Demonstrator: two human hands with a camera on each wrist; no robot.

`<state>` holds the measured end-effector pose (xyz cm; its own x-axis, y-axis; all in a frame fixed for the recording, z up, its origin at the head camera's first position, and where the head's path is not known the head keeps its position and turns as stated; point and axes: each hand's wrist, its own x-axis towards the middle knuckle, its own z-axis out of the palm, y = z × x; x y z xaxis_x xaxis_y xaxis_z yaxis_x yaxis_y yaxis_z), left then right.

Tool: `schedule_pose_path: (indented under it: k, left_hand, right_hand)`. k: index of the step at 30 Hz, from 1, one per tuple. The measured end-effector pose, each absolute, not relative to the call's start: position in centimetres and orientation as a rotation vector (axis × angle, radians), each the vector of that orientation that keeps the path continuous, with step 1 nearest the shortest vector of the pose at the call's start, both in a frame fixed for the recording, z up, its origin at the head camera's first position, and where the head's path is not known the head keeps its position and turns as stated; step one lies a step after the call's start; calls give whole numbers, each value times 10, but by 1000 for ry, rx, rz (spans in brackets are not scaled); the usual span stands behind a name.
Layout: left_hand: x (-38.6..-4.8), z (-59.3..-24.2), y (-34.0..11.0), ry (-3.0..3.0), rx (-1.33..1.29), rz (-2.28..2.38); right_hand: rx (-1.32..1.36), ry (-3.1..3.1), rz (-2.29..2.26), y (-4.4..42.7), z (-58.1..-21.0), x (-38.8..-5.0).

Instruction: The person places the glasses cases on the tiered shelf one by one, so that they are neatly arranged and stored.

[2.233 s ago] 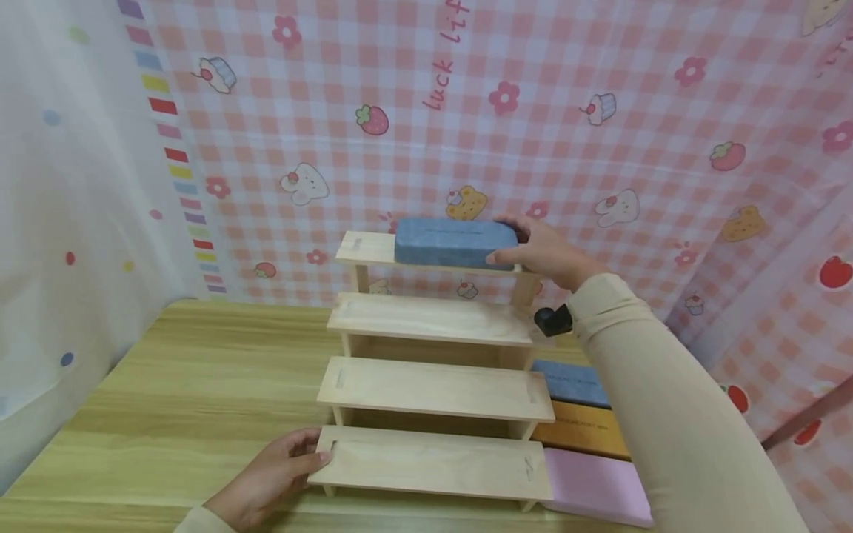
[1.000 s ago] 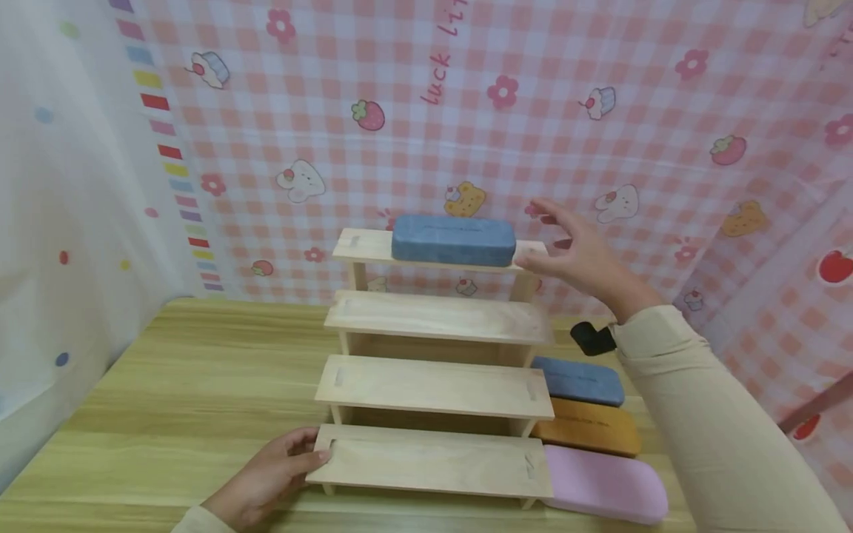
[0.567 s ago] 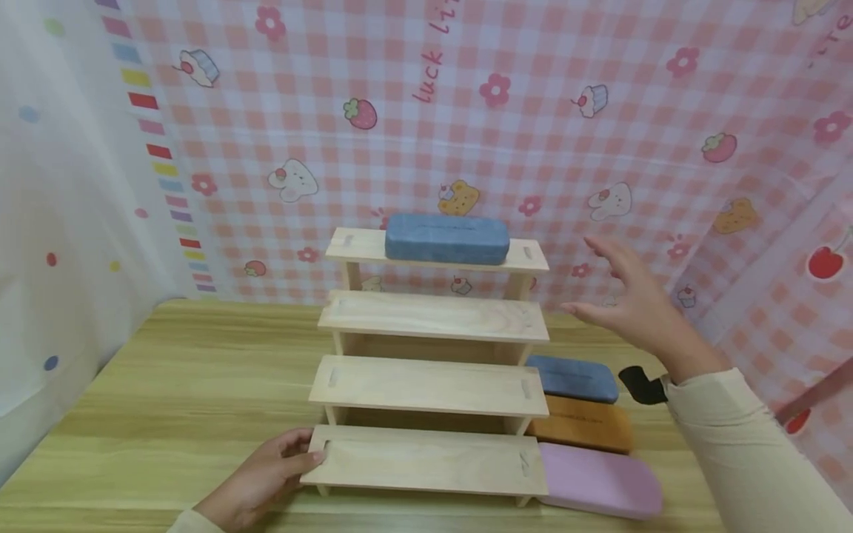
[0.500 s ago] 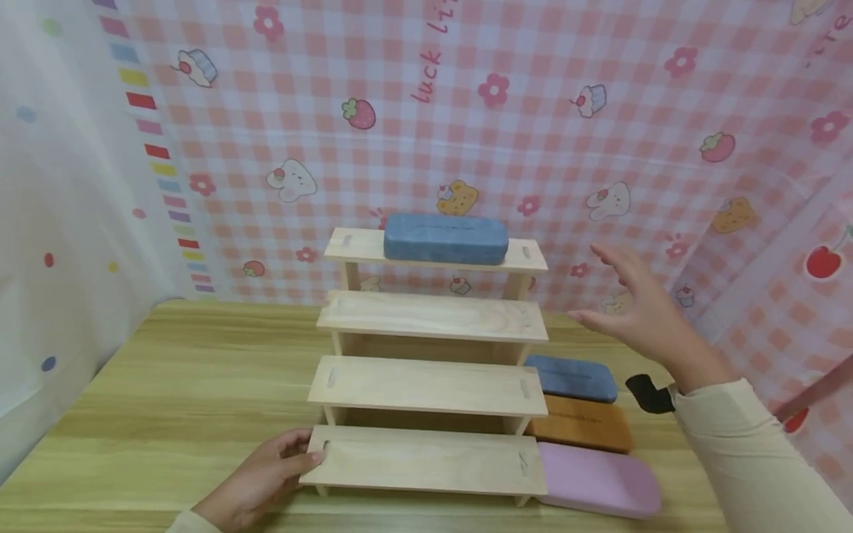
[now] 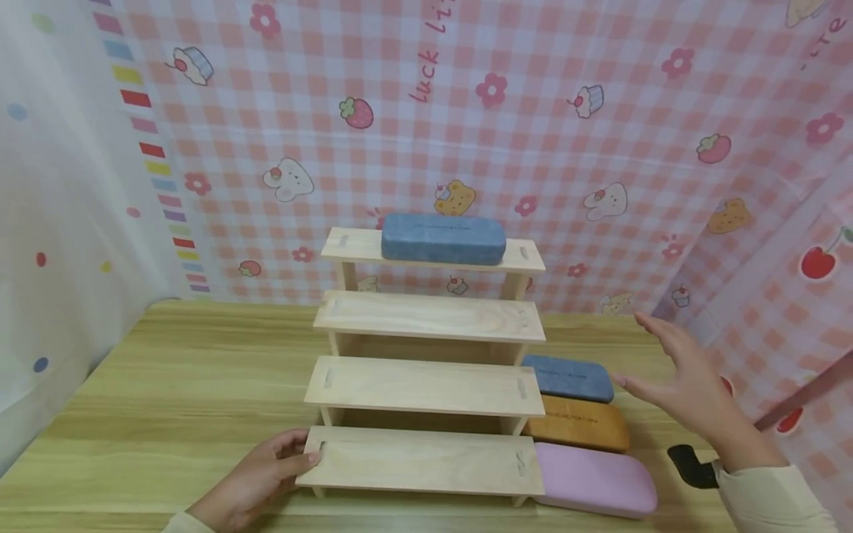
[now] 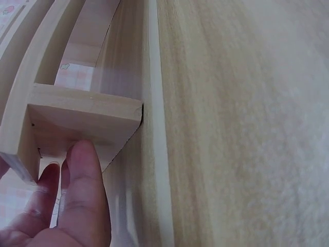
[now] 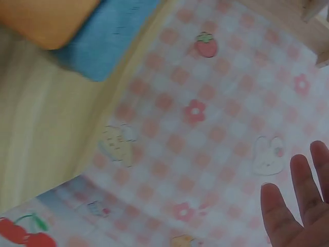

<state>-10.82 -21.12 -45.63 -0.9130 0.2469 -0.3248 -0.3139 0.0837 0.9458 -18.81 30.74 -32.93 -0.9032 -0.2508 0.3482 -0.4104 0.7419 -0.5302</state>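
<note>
The left hand (image 5: 256,474) is pinching the wooden rack (image 5: 426,389) at 8 o'clock, fingertips hiding under the lowest shelf. At 3 o'clock the right hand (image 5: 696,396) is hovering, thumb and fingers spread. A blue case (image 5: 443,239) is resting on the top shelf at 12; at 4, the rack is partly hiding a second blue case (image 5: 573,379), an orange case (image 5: 580,423) and a pink case (image 5: 596,480). The tabletop (image 5: 200,385) is stretching toward 9 o'clock.
</note>
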Motion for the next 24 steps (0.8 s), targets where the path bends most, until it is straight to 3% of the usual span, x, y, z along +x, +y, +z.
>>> schedule_pose_path:
  k: [13,24]
  left_hand:
    - [-108,-454,-211,1967,-58,1877]
    - [-109,-454,-209,1974,-76,1880]
  right_hand:
    - [326,-2864,958,335,-379,-157]
    - [319,-2872,905,354,-413,-142]
